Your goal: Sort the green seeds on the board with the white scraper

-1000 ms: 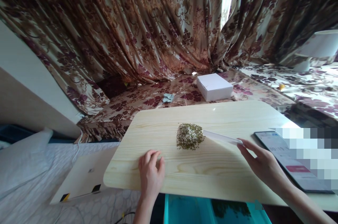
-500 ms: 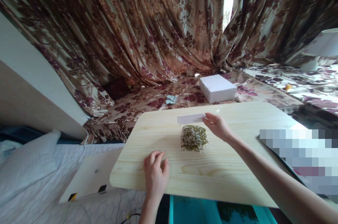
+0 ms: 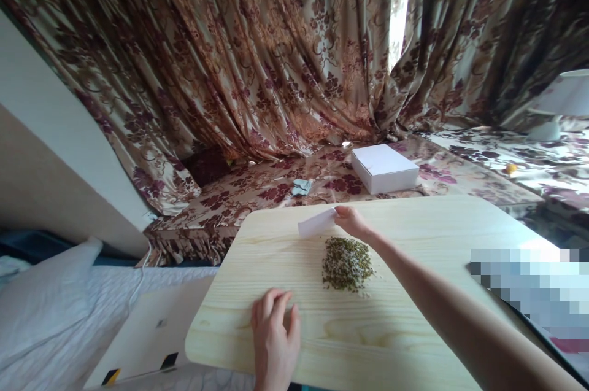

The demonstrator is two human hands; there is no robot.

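Between the fingertips and thumb of my right hand (image 3: 352,222) is one end of a stiff white strip of paper or card (image 3: 316,224). The strip slants just behind and left of a pile of small green beans mixed with white grains (image 3: 347,264). A few grains lie scattered at the pile's right and front edges. On the light wood-grain tabletop (image 3: 257,256), my left hand (image 3: 276,332) rests in front and left of the pile. Its fingers are loosely bent, the thumb stands apart, and it holds nothing.
A phone or tablet (image 3: 529,317), partly blurred out, lies on the table's right side. Beyond the table, a white box (image 3: 385,169) and a small pale cloth (image 3: 301,187) sit on a floral-covered ledge. A pale board (image 3: 151,323) lies at the left on the bed.
My right hand has carried the white strip from the pile's right side around to behind it, then left and closer. The pile has become flatter. My left hand stays on the table.
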